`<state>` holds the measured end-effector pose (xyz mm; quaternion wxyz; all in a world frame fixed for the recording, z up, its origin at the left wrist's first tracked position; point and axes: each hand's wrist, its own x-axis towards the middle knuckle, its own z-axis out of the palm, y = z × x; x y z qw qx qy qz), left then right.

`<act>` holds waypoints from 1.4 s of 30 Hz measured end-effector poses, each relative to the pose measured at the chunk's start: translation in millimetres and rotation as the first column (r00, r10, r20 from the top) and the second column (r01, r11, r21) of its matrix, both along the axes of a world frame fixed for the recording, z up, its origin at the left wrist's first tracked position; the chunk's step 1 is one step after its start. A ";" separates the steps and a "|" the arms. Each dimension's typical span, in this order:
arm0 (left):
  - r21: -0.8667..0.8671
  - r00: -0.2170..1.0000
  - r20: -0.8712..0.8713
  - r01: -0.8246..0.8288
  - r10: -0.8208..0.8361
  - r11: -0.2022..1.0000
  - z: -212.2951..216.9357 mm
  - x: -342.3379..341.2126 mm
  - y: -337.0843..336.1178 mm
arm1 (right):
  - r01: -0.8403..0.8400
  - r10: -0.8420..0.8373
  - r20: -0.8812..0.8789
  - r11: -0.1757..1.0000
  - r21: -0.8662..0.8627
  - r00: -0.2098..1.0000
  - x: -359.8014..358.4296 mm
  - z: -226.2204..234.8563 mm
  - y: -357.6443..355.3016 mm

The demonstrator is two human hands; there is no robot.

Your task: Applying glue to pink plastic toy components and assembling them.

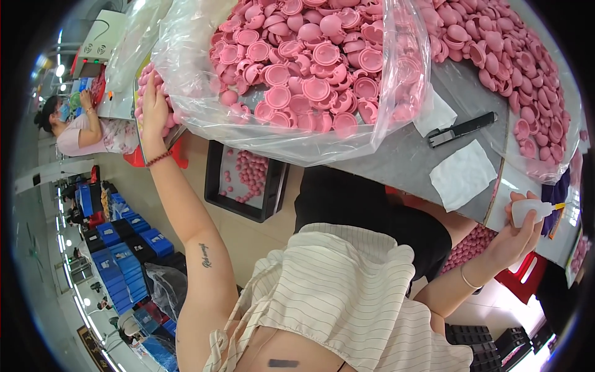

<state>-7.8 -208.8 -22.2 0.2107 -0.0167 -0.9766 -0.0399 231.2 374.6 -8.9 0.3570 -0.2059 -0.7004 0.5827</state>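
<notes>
My right hand (517,235) grips a small white squeeze bottle (528,211) with a yellow tip, at the right edge of the table. Stretched out to the far left, my left hand (155,111) lies with its fingers extended over a heap of pink balls (144,102); whether it touches them is hard to tell. Beside that hand, a clear plastic bag (217,139) lies wide at its mouth, full of pink half-shell pieces (316,90). More pink half shells (489,49) are piled in another clear bag at the far right.
On the grey table (390,164) lie a black cutter-like tool (462,129) and white cloths (463,173). A black crate (214,180) with pink balls stands on the floor. A co-worker (83,127) sits at the far left. Blue and black bins (124,248) are stacked behind.
</notes>
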 end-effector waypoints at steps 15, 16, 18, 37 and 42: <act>0.757 0.927 -0.364 0.238 0.089 0.608 52.4 17.2 69.4 | -0.054 0.054 -0.029 0.999 -0.005 0.998 2.9 -1.8 2.9; 0.758 0.928 -0.362 0.238 0.090 0.608 60.5 30.5 91.8 | -0.065 0.065 -0.034 0.998 0.006 0.997 3.0 -1.4 2.5; 0.592 0.959 -0.276 0.227 -0.070 0.773 73.5 55.5 140.8 | -0.039 0.039 -0.025 0.999 0.002 0.999 1.9 -1.7 1.2; 0.938 0.706 -0.235 0.344 -0.668 0.033 74.1 151.6 273.7 | -0.191 0.106 -0.363 0.959 -0.207 0.926 1.7 -5.3 -22.2; 0.871 0.122 -0.102 0.491 -0.987 -0.030 32.6 153.5 329.6 | -0.166 0.070 -0.441 0.969 -0.182 0.895 -6.5 0.0 -42.7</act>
